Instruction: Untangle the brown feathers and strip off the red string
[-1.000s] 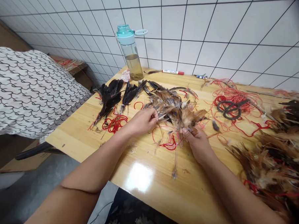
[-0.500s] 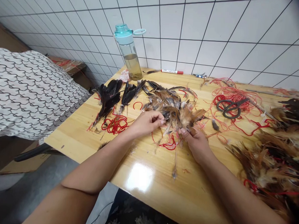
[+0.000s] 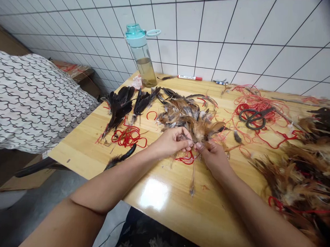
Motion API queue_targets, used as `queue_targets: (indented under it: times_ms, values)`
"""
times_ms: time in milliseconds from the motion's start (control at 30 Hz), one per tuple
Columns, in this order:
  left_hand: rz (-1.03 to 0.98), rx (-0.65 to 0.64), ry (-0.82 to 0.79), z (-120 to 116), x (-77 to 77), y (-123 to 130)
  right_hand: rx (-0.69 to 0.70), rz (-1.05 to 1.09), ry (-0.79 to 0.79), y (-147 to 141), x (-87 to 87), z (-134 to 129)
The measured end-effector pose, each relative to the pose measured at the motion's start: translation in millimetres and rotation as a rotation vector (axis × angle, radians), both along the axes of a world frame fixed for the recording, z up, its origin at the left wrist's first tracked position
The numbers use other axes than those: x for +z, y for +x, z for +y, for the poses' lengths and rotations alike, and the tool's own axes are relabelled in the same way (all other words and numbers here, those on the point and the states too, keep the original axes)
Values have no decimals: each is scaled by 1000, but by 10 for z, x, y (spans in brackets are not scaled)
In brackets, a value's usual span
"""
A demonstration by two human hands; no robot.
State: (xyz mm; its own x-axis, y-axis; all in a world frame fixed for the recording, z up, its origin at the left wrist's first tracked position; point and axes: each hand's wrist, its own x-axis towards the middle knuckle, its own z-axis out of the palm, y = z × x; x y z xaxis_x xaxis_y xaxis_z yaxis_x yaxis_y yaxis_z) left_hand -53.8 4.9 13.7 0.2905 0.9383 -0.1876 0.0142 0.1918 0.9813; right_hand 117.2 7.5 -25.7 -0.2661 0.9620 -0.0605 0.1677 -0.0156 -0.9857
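My left hand [image 3: 180, 139] is closed in a pinch on a thin dark feather, its fingertips close beside those of my right hand. My right hand [image 3: 211, 151] pinches the base of a brown feather bunch [image 3: 200, 128] that fans out behind the fingers. A pile of mixed brown and grey feathers [image 3: 179, 111] lies just beyond both hands. Below the fingertips, a loop of red cord [image 3: 188, 159] rests on the wooden table [image 3: 178, 197]. Exactly where the feather meets the bunch is hard to make out.
Black feather bunches [image 3: 119, 105] and coiled red cord [image 3: 128, 136] lie left. A bottle [image 3: 144, 60] stands near the tiled wall. Scissors [image 3: 252, 119] rest on red threads, with a large feather heap [image 3: 307, 173] at right. Patterned cloth [image 3: 37, 103] is at far left.
My left hand has moved right and slightly down from the pile to my right fingertips, with a thin feather in it. A black feather beside my left forearm shows more.
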Motion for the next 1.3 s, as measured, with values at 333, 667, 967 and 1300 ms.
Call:
queue_targets:
  times_ms: [333,667,967,1300]
  values:
    - [132,-9,121,34,-96,-39,-4,-48,57,-13,-61,8]
    - [113,-13,121,36,-133,-23,57,-74,174,0,-96,18]
    - [-138,-46,-22,19,-137,41,196,-128,133,61,-76,53]
    - [-188,-194,-65,27,-196,-7,352,-67,63,80,29,53]
